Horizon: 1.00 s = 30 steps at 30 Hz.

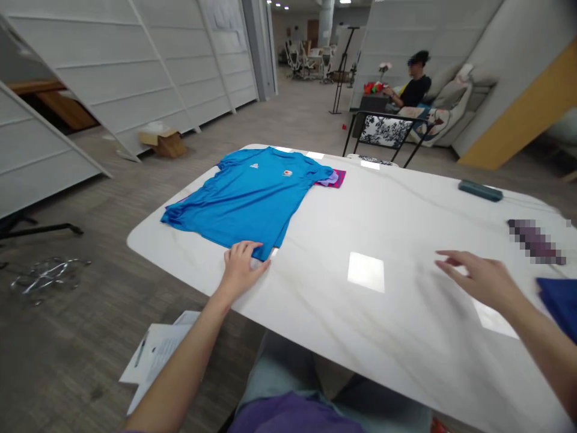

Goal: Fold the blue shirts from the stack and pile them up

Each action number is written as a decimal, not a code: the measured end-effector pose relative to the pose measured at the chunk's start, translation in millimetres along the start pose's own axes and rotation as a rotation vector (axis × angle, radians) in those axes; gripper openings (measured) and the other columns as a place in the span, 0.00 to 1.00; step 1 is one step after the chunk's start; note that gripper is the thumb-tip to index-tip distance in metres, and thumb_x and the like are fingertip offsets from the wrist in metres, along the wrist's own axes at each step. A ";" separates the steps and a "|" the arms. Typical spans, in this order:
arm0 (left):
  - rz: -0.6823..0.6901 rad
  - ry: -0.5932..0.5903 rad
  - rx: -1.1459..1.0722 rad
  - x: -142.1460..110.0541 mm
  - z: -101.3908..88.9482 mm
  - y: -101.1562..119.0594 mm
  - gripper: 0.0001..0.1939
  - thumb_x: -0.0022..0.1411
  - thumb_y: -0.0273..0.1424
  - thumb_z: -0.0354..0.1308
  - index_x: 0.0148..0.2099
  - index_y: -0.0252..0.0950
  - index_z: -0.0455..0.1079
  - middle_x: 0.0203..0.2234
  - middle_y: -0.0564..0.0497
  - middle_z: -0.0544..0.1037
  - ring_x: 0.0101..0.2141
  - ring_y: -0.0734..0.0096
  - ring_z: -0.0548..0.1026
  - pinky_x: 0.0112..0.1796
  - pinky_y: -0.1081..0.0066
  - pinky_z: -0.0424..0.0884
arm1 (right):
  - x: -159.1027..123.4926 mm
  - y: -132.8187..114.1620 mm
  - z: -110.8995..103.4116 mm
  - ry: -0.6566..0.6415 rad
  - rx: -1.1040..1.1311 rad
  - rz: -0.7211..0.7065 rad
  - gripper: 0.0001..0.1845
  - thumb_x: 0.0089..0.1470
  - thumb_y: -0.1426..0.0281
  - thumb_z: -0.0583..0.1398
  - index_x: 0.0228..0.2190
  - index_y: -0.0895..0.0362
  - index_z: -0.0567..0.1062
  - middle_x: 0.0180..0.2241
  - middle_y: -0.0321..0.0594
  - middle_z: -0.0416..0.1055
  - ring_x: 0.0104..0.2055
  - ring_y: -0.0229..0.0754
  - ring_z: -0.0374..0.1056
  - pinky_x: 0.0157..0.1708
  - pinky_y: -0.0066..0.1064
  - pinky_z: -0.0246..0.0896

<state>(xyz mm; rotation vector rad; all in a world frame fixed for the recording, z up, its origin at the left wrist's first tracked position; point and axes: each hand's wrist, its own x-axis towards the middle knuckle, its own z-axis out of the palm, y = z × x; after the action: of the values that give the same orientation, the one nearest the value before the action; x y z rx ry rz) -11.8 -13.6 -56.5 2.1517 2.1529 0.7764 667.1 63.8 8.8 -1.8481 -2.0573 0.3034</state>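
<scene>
A blue short-sleeved T-shirt (pixel 252 192) with small chest logos lies spread front-up on the white marble-patterned table (pixel 324 240), its neck toward the far edge. My left hand (pixel 243 267) rests at the shirt's near hem corner, thumb and fingers apart, touching the fabric. Under the shirt, pink-and-purple patterned cloth (pixel 340 178) and a lilac piece stick out at the far right. My right hand (pixel 480 276) hovers over the right part of the table, thumb and fingers apart and holding nothing. Nearest to it is dark blue folded cloth (pixel 559 304), cut off by the frame.
A dark green case (pixel 480 190) and a blurred purple item (pixel 536 242) lie at the table's right. Beyond the far edge stands a black-framed chair (pixel 385 132). A seated person (pixel 415 87) is farther back. Papers (pixel 157 352) show below the near edge, left.
</scene>
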 end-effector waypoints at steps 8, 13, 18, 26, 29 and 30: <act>0.123 0.043 -0.042 16.4 0.6 -17.2 0.10 0.78 0.35 0.59 0.55 0.47 0.80 0.52 0.43 0.84 0.53 0.48 0.81 0.54 0.45 0.72 | 218.9 -213.1 131.4 -0.192 -0.060 -0.160 0.21 0.69 0.50 0.59 0.52 0.45 0.83 0.48 0.42 0.86 0.47 0.55 0.83 0.54 0.49 0.77; 0.086 0.089 -0.133 22.9 4.0 -26.0 0.09 0.77 0.31 0.56 0.54 0.46 0.77 0.47 0.45 0.86 0.47 0.49 0.83 0.50 0.47 0.74 | 355.0 -280.4 189.4 -0.068 -0.090 -0.140 0.23 0.70 0.57 0.60 0.61 0.49 0.78 0.57 0.48 0.81 0.58 0.57 0.77 0.60 0.50 0.74; 0.055 0.131 -0.252 25.1 2.6 -28.7 0.13 0.73 0.32 0.59 0.55 0.54 0.75 0.45 0.47 0.85 0.47 0.44 0.83 0.49 0.40 0.76 | 428.1 -307.4 225.9 0.001 -0.098 -0.121 0.28 0.66 0.56 0.65 0.65 0.45 0.77 0.66 0.50 0.70 0.60 0.59 0.74 0.62 0.54 0.74; 0.047 0.148 -0.322 25.3 -0.9 -29.5 0.26 0.69 0.33 0.61 0.63 0.68 0.70 0.45 0.50 0.84 0.45 0.39 0.84 0.45 0.35 0.79 | 449.1 -307.4 230.6 0.146 0.037 -0.094 0.17 0.71 0.57 0.58 0.53 0.48 0.81 0.56 0.51 0.74 0.57 0.59 0.74 0.61 0.57 0.75; 0.067 0.175 -0.339 22.0 -4.4 -27.9 0.32 0.68 0.33 0.61 0.67 0.73 0.68 0.46 0.50 0.84 0.46 0.38 0.84 0.46 0.33 0.79 | 452.1 -304.7 216.8 0.228 0.142 -0.081 0.24 0.74 0.54 0.51 0.59 0.51 0.76 0.57 0.54 0.74 0.58 0.58 0.75 0.60 0.54 0.76; 0.081 0.182 -0.347 20.2 -7.0 -27.0 0.33 0.68 0.32 0.61 0.67 0.75 0.67 0.46 0.50 0.84 0.46 0.38 0.84 0.46 0.33 0.79 | 452.7 -303.3 211.3 0.245 0.178 -0.079 0.26 0.75 0.54 0.48 0.61 0.52 0.74 0.58 0.54 0.74 0.56 0.56 0.76 0.59 0.52 0.77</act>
<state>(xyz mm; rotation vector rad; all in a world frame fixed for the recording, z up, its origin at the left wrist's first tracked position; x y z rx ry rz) -40.8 4.7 -52.6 2.0645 1.8360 1.2891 268.7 490.8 -11.6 -1.6089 -1.8674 0.2192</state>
